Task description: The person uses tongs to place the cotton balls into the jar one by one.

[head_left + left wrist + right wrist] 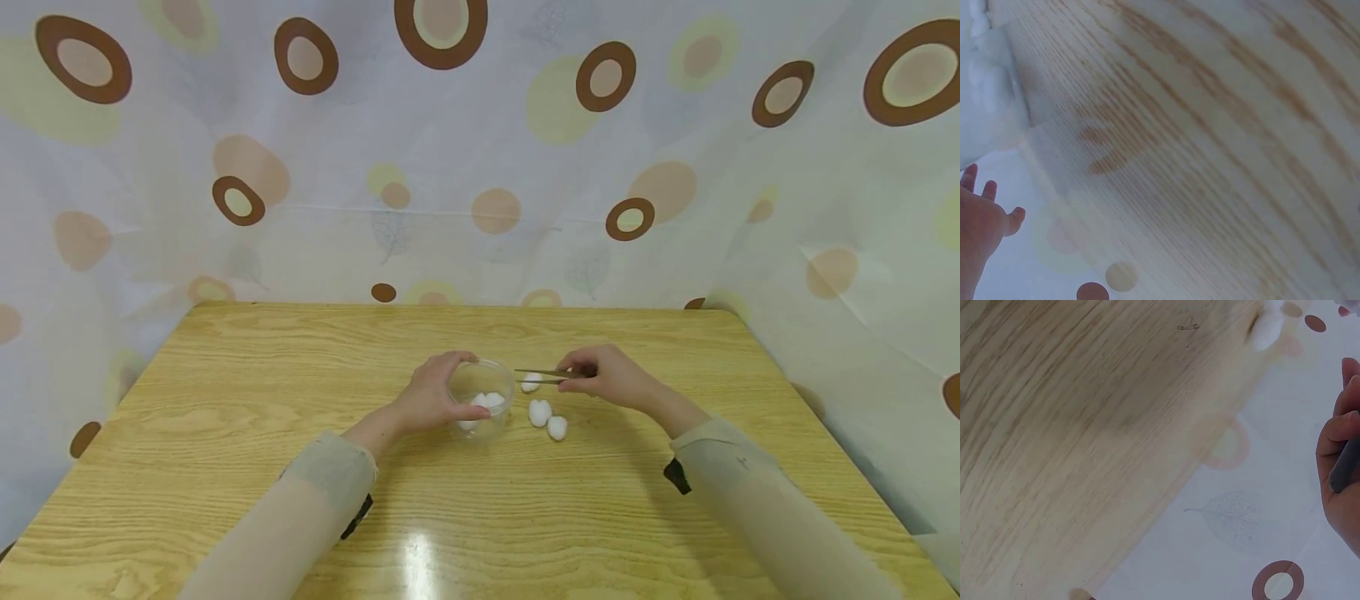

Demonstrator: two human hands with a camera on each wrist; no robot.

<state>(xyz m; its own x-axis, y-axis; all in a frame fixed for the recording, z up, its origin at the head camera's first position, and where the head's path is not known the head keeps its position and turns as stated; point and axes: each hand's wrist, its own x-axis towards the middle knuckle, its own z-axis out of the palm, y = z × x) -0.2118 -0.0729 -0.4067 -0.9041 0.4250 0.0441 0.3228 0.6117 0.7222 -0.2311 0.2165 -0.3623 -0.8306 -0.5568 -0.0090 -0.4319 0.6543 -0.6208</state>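
Observation:
My left hand grips a clear round plastic container from its left side, thumb in front and fingers behind the rim. Several white cotton balls lie inside it. With my right hand I hold metal tweezers between thumb and fingers, and their two arms stand apart. They point left, over a cotton ball just right of the container. Closer to me, two more cotton balls rest on the table. In the right wrist view, the rear end of the tweezers shows in the hand.
The wooden table spreads out around both hands. A pale sheet with brown and beige circles hangs behind it and along both sides. Light glares off the table's front part.

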